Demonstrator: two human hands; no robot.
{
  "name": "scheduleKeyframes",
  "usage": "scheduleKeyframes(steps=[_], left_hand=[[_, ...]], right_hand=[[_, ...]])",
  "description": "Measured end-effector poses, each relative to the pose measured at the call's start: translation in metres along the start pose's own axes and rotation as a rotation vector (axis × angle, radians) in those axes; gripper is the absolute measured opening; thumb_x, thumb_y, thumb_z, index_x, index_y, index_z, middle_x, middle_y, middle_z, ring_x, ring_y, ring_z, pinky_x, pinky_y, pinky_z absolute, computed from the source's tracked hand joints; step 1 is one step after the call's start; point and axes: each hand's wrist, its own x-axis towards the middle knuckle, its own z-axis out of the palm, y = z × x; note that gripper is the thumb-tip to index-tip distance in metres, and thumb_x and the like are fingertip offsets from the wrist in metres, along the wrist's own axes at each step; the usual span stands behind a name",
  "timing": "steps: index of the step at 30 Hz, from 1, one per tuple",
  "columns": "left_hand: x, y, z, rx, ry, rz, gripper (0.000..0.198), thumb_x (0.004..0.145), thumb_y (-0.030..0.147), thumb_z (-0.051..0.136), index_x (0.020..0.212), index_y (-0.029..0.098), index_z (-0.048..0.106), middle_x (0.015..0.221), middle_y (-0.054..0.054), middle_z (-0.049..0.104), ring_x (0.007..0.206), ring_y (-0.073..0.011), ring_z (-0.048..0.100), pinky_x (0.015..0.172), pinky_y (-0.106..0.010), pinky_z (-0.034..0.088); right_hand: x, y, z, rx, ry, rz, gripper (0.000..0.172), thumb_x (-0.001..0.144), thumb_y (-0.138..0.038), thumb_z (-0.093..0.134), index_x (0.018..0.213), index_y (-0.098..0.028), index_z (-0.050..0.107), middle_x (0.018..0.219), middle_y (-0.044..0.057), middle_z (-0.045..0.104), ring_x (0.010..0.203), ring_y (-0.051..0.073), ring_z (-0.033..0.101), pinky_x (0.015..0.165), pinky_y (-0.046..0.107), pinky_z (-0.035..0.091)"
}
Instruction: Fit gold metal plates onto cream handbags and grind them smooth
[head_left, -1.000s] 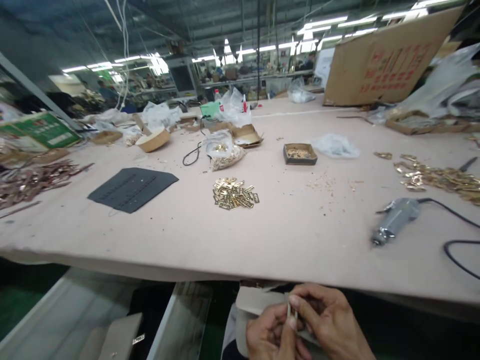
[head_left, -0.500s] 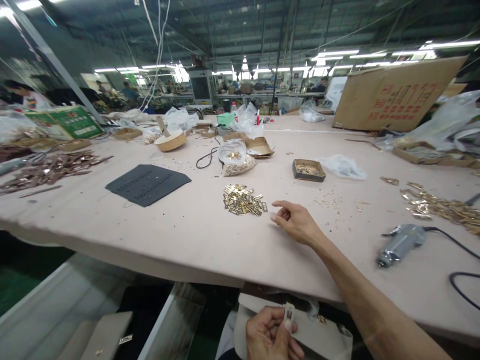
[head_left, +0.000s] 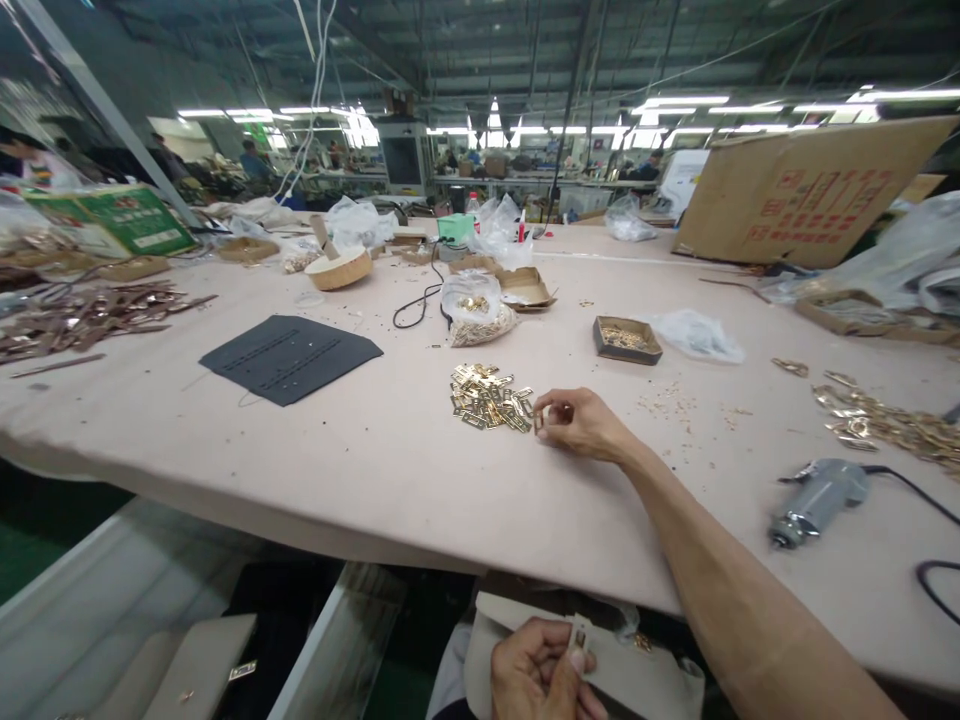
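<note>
My right hand (head_left: 574, 424) reaches out over the table (head_left: 360, 470) and pinches a small gold metal piece at the right edge of a pile of gold buckles (head_left: 487, 396). Below the table's front edge, my left hand (head_left: 536, 672) is closed on a pale leather strap (head_left: 592, 660) with a small metal fitting, thumb pressed on it. The strap lies across my lap.
A dark felt mat (head_left: 289, 357) lies left of the pile. A small box of gold parts (head_left: 627, 339), a plastic bag of parts (head_left: 475, 310), an electric tool with cord (head_left: 817, 497), more gold hardware (head_left: 892, 425) and a large cardboard box (head_left: 802, 195) stand around. Brown straps (head_left: 82, 315) lie far left.
My right hand left the strap in my lap, reached across the table to the buckle pile and closed its fingers on a piece. My left hand stayed on the strap.
</note>
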Motion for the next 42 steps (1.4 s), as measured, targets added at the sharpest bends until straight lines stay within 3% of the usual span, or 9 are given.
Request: scheduleKeyframes(steps=[3,6,10,13,17,21,27,33,42], left_hand=[[0.001,0.006,0.0,-0.001,-0.013,-0.001,0.062,0.068,0.069,0.085,0.081,0.01,0.071,0.068,-0.013,0.074,0.039,-0.0149,0.064,0.036,-0.015,0.045],[0.001,0.012,0.0,-0.003,-0.031,0.005,0.061,0.07,0.068,0.084,0.083,0.009,0.071,0.069,-0.013,0.074,0.041,-0.015,0.065,0.037,-0.016,0.046],[0.002,0.016,0.0,-0.001,-0.051,-0.007,0.062,0.071,0.069,0.082,0.085,0.01,0.071,0.073,-0.013,0.074,0.042,-0.0147,0.065,0.039,-0.016,0.047],[0.001,0.016,0.0,0.004,-0.055,0.003,0.062,0.072,0.07,0.081,0.086,0.01,0.071,0.074,-0.013,0.074,0.043,-0.0147,0.066,0.039,-0.017,0.048],[0.0,0.018,0.002,0.007,-0.041,0.024,0.06,0.074,0.066,0.082,0.085,0.009,0.071,0.074,-0.013,0.074,0.043,-0.0147,0.066,0.039,-0.017,0.047],[-0.008,0.029,0.003,0.035,-0.047,0.012,0.05,0.08,0.056,0.081,0.091,0.008,0.073,0.076,-0.013,0.075,0.046,-0.0145,0.067,0.042,-0.017,0.051],[-0.019,0.047,0.004,0.074,-0.071,-0.011,0.038,0.082,0.041,0.08,0.094,0.005,0.077,0.073,-0.013,0.075,0.048,-0.0158,0.068,0.046,-0.02,0.055],[-0.019,0.052,0.005,0.097,-0.154,-0.062,0.037,0.082,0.038,0.08,0.099,0.005,0.08,0.072,-0.013,0.076,0.048,-0.0153,0.068,0.048,-0.021,0.057],[-0.022,0.053,0.011,0.155,-0.253,-0.055,0.035,0.088,0.034,0.074,0.107,0.006,0.079,0.066,-0.011,0.074,0.052,-0.0175,0.07,0.054,-0.024,0.061]], right_hand=[[-0.01,0.0,-0.015,0.167,-0.167,-0.006,0.04,0.073,-0.041,0.084,0.102,-0.014,0.075,0.07,-0.001,0.062,0.058,0.012,0.052,0.055,0.026,0.042],[-0.013,-0.001,-0.022,0.15,-0.133,0.013,0.043,0.079,-0.048,0.079,0.105,-0.013,0.076,0.071,0.001,0.062,0.058,0.013,0.052,0.055,0.027,0.043],[-0.013,-0.006,-0.013,-0.086,-0.164,-0.003,0.04,0.07,-0.03,0.086,0.106,-0.018,0.076,0.088,0.003,0.068,0.07,0.014,0.056,0.065,0.028,0.045],[-0.014,-0.01,-0.005,-0.204,-0.176,0.001,0.025,0.067,-0.019,0.084,0.089,-0.017,0.075,0.079,0.001,0.066,0.068,0.013,0.053,0.062,0.026,0.041],[-0.012,-0.011,-0.001,-0.113,-0.197,0.01,0.011,0.077,-0.026,0.076,0.082,-0.016,0.074,0.067,0.001,0.065,0.061,0.013,0.054,0.058,0.026,0.04],[-0.023,-0.02,-0.001,-0.107,-0.106,-0.082,0.017,0.085,-0.028,0.067,0.081,-0.015,0.077,0.067,0.003,0.068,0.06,0.013,0.055,0.057,0.026,0.041],[-0.112,-0.047,0.007,0.183,0.202,-0.184,0.018,0.088,-0.033,0.075,0.093,-0.016,0.079,0.08,0.005,0.071,0.061,0.013,0.058,0.056,0.026,0.048],[-0.224,-0.033,0.049,0.237,0.422,0.022,0.013,0.088,-0.028,0.078,0.1,-0.021,0.078,0.081,0.003,0.07,0.062,0.014,0.062,0.056,0.024,0.052],[-0.258,-0.005,0.086,0.286,0.39,0.142,0.011,0.091,-0.029,0.074,0.097,-0.02,0.077,0.084,0.004,0.071,0.068,0.016,0.066,0.062,0.026,0.057]])
